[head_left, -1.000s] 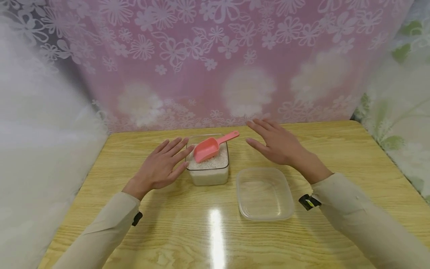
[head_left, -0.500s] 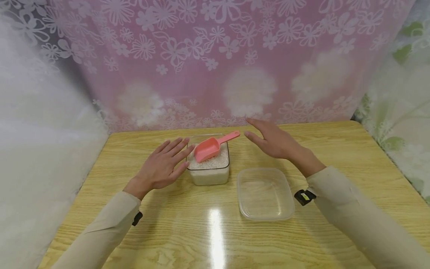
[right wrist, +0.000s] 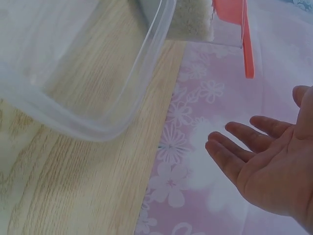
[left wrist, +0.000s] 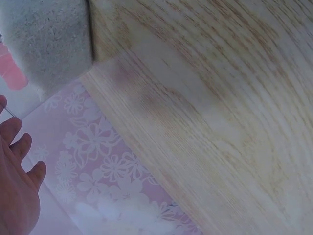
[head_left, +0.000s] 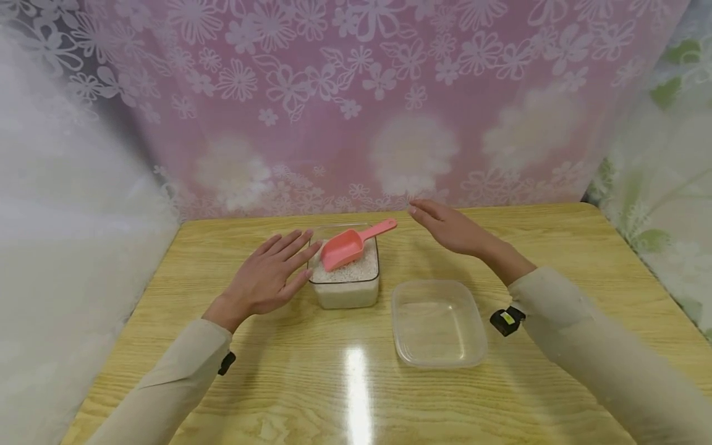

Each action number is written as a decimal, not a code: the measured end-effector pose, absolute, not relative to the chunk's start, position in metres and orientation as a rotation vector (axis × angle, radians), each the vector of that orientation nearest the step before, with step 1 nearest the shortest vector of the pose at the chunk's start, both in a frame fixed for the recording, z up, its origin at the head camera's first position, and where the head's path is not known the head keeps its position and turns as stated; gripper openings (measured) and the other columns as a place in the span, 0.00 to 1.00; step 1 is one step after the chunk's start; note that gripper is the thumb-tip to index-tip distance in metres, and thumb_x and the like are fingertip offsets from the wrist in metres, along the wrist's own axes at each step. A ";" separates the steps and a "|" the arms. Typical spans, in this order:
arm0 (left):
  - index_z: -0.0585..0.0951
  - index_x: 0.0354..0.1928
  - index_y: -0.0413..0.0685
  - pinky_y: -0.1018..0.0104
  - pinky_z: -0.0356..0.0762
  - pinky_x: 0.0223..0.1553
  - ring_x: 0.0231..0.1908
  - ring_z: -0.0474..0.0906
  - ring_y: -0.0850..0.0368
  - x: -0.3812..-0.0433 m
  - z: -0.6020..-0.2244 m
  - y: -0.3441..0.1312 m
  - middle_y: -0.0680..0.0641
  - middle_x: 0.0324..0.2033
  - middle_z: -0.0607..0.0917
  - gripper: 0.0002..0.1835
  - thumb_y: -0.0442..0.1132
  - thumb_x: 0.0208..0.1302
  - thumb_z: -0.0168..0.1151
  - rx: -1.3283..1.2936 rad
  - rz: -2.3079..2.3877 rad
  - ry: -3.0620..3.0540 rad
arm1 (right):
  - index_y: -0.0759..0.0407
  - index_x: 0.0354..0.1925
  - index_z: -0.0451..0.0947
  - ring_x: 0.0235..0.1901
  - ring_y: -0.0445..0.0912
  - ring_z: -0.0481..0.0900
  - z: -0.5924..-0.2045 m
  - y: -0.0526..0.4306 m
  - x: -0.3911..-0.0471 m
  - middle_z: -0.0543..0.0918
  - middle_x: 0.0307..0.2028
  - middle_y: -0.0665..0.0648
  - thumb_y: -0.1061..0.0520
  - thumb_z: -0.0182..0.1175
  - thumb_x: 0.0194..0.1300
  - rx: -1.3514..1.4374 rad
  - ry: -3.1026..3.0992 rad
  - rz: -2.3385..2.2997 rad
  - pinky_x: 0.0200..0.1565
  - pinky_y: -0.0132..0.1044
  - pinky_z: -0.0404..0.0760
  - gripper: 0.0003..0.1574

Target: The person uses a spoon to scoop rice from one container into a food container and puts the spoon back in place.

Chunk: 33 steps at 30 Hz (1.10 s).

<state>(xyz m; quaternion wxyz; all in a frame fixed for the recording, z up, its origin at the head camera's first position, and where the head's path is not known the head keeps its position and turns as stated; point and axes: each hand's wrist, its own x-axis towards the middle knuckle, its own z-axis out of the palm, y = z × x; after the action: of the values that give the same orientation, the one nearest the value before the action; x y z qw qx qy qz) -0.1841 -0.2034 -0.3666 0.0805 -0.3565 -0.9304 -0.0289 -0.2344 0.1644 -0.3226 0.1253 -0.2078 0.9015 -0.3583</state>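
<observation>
A clear square container [head_left: 347,296] filled with white, rice-like grains stands near the back of the table. On the grains lies a pink scoop [head_left: 342,248], its handle sticking out over the right back corner. My left hand [head_left: 261,278] is spread with straight fingers, fingertips right at the container's left rim. To the right of the handle, my right hand [head_left: 453,230] hovers with extended fingers and holds nothing. The right wrist view shows its palm side [right wrist: 274,166], apart from the scoop handle [right wrist: 248,54]. A clear plastic tub [head_left: 439,363] with nothing in it sits in front of that hand.
The wood-grain table [head_left: 278,395] ends at the back against a pink flowered curtain [head_left: 334,123]. Pale sheets hang at the left [head_left: 67,216] and right [head_left: 662,185]. Both wrists carry black straps.
My right hand has shifted slightly back and turned edge-on, its fingers and thumb drawing closer together near the scoop handle. The left hand, containers and scoop have stayed in place.
</observation>
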 end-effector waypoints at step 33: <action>0.53 0.75 0.55 0.53 0.43 0.70 0.72 0.46 0.52 -0.182 -0.371 -0.203 0.48 0.73 0.53 0.31 0.58 0.76 0.33 -1.054 -0.132 -2.784 | 0.72 0.70 0.52 0.62 0.61 0.66 -0.332 0.141 -0.229 0.63 0.64 0.72 0.49 0.42 0.77 -0.185 2.008 -1.836 0.61 0.48 0.69 0.35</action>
<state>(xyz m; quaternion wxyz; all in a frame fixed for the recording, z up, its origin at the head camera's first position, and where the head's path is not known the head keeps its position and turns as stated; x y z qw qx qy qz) -0.1818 -0.2027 -0.3710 0.0809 -0.3524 -0.9313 -0.0443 -0.2293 0.1408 -0.3319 0.2060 -0.0664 0.7205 -0.6588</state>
